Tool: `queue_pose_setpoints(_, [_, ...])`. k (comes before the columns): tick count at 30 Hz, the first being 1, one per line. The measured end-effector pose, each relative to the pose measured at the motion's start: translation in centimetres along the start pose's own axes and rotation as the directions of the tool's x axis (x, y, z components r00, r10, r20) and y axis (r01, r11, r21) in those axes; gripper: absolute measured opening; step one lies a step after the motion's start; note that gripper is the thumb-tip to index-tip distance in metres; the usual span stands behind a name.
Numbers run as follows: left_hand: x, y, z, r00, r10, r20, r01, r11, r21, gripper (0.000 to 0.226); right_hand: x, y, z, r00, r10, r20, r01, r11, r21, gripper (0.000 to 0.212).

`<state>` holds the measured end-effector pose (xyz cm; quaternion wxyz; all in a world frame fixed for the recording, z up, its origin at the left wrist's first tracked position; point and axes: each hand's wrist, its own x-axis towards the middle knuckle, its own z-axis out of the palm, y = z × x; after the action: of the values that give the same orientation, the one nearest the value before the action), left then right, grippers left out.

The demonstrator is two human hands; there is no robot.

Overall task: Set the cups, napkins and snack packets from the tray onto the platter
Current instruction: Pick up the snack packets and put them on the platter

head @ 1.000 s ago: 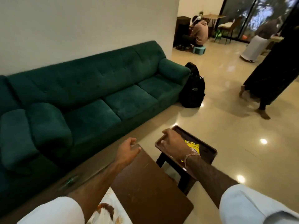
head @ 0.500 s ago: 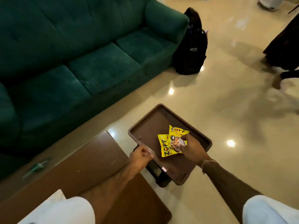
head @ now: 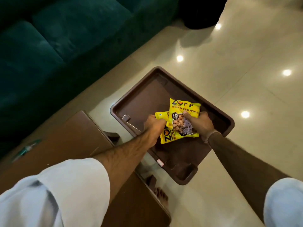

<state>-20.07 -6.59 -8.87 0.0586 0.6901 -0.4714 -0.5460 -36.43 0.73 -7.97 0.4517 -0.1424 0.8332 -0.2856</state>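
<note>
A dark brown plastic tray sits on a small stool in the middle of the view. Two yellow snack packets lie overlapping on it. My right hand grips the upper packet by its right side, thumb on its front. The lower packet is held at its left edge by my left hand, fingers curled around it. No cups, napkins or platter are in view.
A brown wooden table stands to the left of the tray, under my left arm. A green sofa fills the upper left. Glossy tiled floor lies to the right, a dark bag at the top, and my foot shows below the tray.
The view has tilted down and closer to the tray. My left hand moved from the tray's rim onto the lower packet. My right hand has closed on the upper packet.
</note>
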Motion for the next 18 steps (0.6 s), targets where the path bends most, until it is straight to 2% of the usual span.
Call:
queue_pose_setpoints(3, [0.3,-0.4,0.4,0.996,-0.044,0.083,0.058,0.983,-0.175,0.002,0.8,0.5,0.7,0.998,0.017,0.053,-0.030,0.965,0.259,0.049])
queue_pose_setpoints(6, [-0.2,-0.5,-0.3,0.973,-0.022,0.231,0.092,0.950,-0.297,0.014,0.4,0.6,0.8,0.991,-0.012,0.134,-0.044,0.913,0.406,0.037])
queue_pose_setpoints(8, [-0.8,-0.7,-0.8,0.951,0.019,0.308,0.095,0.931,-0.352,0.034,-0.3,0.3,0.7,0.983,-0.051,0.177,-0.029,0.906,0.423,0.037])
queue_pose_setpoints(10, [-1.4,-1.0,-1.5,0.950,0.043,0.309,0.095,0.904,-0.417,0.045,-1.1,-0.4,0.8,0.974,-0.086,0.209,-0.010,0.908,0.419,0.037])
queue_pose_setpoints(15, [-3.0,-2.1,-6.7,0.958,0.068,0.278,0.103,0.825,-0.555,0.020,-4.1,-3.0,2.4,0.926,-0.161,0.341,0.000,0.904,0.428,0.040])
queue_pose_setpoints(18, [-4.0,-3.3,-11.3,0.966,0.087,0.244,0.090,0.770,-0.632,0.030,-6.8,-5.1,4.6,0.880,-0.212,0.425,0.010,0.902,0.431,0.044])
